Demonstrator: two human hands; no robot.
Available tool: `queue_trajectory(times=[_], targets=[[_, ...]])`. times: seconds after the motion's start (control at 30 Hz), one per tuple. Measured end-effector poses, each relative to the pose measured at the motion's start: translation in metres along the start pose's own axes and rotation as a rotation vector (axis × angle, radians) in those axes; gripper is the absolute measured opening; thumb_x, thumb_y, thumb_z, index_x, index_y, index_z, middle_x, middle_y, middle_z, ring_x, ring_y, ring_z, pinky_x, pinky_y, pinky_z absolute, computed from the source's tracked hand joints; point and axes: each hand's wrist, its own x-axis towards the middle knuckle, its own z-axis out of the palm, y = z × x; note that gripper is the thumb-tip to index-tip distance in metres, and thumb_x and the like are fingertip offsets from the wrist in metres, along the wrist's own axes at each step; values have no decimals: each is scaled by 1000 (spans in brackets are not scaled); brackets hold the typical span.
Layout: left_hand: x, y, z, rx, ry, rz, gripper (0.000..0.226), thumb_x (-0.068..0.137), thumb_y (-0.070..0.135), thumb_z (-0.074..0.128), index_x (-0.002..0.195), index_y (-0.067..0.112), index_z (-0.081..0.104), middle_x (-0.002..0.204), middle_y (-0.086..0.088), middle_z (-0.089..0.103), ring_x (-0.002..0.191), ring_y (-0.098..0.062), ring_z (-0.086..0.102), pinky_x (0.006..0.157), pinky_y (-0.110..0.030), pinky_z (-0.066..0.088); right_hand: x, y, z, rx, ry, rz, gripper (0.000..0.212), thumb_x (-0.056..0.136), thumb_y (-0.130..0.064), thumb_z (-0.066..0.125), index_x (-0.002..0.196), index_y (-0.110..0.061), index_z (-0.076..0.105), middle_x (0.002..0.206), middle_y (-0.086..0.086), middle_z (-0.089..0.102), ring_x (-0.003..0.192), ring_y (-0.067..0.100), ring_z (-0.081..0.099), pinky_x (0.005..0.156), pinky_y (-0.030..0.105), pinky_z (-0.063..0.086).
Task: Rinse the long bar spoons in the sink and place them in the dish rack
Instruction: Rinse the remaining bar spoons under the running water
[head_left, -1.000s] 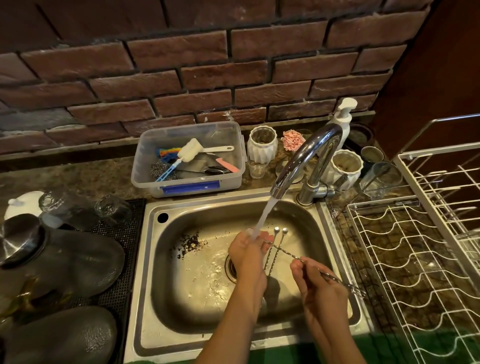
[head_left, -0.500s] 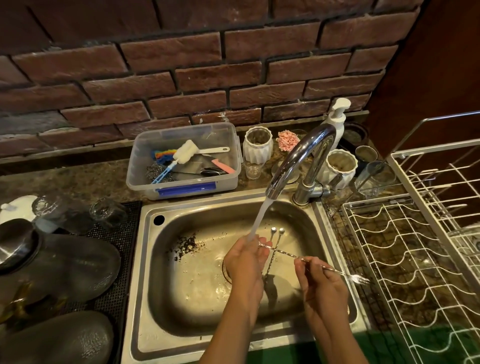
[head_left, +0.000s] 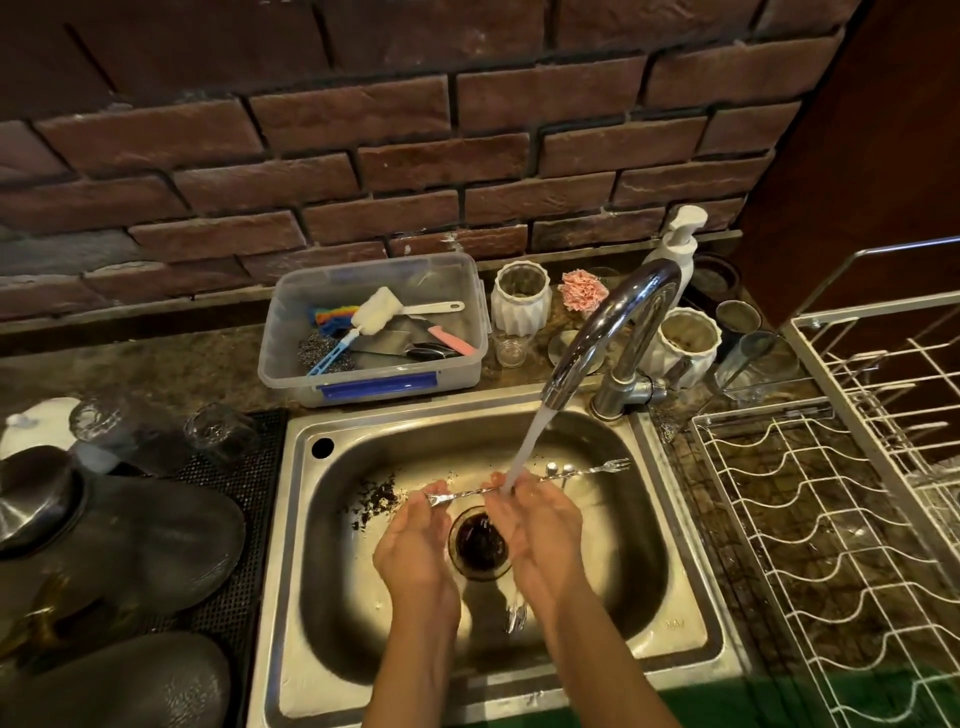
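None of the bar spoons has reached the dish rack (head_left: 810, 545) yet, as far as I can see: its white wire slots, over on the right of the tabletop (head_left: 156, 364), look bare, though its far right end runs out of view. So the job seems to be in its rinsing stage, with all the racking still to do.

Next in size, the steel sink (head_left: 691, 613) has tap water (head_left: 527, 447) running into it, dark specks scattered on its left floor, and a dark drain (head_left: 480, 545) in the middle.

Both hands are over that drain. Left hand (head_left: 415, 540) pinches the left end of 1 long twisted bar spoon (head_left: 462, 494) between fingertips, palm turned up; right hand (head_left: 540, 525) is closed on the shaft right where the stream lands. The spoon lies nearly level, its forked end (head_left: 615, 464) poking out to the right, near the sink's back wall.

At least 2 more spoons (head_left: 561, 472) wait in the basin behind it, only their small round tips showing. Something forked (head_left: 517, 616) glints low between the wrists; I cannot tell whether it is another piece or a reflection.

My guess: 1 being rinsed, 2 or more left.
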Motion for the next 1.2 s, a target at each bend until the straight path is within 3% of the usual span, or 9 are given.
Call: queue_trajectory(times=[0.07,0.2,0.27,0.4,0.6,0.7,0.83,1.03,1.2], targets=[[-7,-6,-1,12,-10,-32,16,98,12,57,100,4,70,89,-9,77,85,-20,73,71,-27,57,-5,16,8,-67,-30,43,13,96,-1,58,105,5,65,99,22,75,100,31,73,92,38,58],[5,9,-23,4,90,-9,29,94,8,61,121,-2,62,109,-17,72,93,-26,71,92,-38,57,-1,8,1,-155,-16,20,13,94,-5,61,101,4,67,101,17,76,98,29,74,90,39,58],[16,23,-37,-47,136,33,32,95,2,57,126,-5,57,109,-22,70,88,-27,71,83,-31,60,12,-6,-11,-59,45,-49,12,94,-3,59,97,6,66,109,24,72,102,34,72,94,45,57],[0,13,-32,1,66,25,16,95,3,58,110,-3,63,77,-12,77,68,-20,75,69,-26,62,5,12,2,-138,-5,17,7,92,4,62,95,7,67,107,27,71,104,37,70,87,39,59],[10,31,-52,-73,163,32,23,95,4,59,117,-4,61,99,-22,71,75,-24,74,64,-26,62,10,3,-2,-149,7,-14,12,93,4,59,102,10,65,107,23,72,99,32,73,91,44,58],[5,26,-48,-55,136,40,25,95,4,59,117,-6,60,94,-21,73,79,-26,73,69,-28,62,11,2,1,-104,46,-31,8,94,7,57,94,8,65,107,26,71,98,34,73,93,45,58],[-8,9,-27,-28,39,7,7,94,3,60,98,0,66,72,-9,77,65,-17,74,58,-22,60,-11,26,15,-250,-62,66,11,91,3,63,99,9,68,90,18,76,82,27,75,73,35,62],[12,33,-54,-53,129,49,5,96,2,58,94,3,62,64,-7,75,59,-16,74,62,-22,61,15,-8,-5,-98,124,-75,8,94,-1,61,92,5,64,98,24,73,92,34,74,85,43,59],[12,32,-74,-34,84,98,11,98,4,55,100,-3,62,77,-14,75,61,-14,74,60,-19,60,16,-6,-5,-135,150,-172,5,96,2,57,92,0,58,93,26,70,81,38,75,69,40,62]])
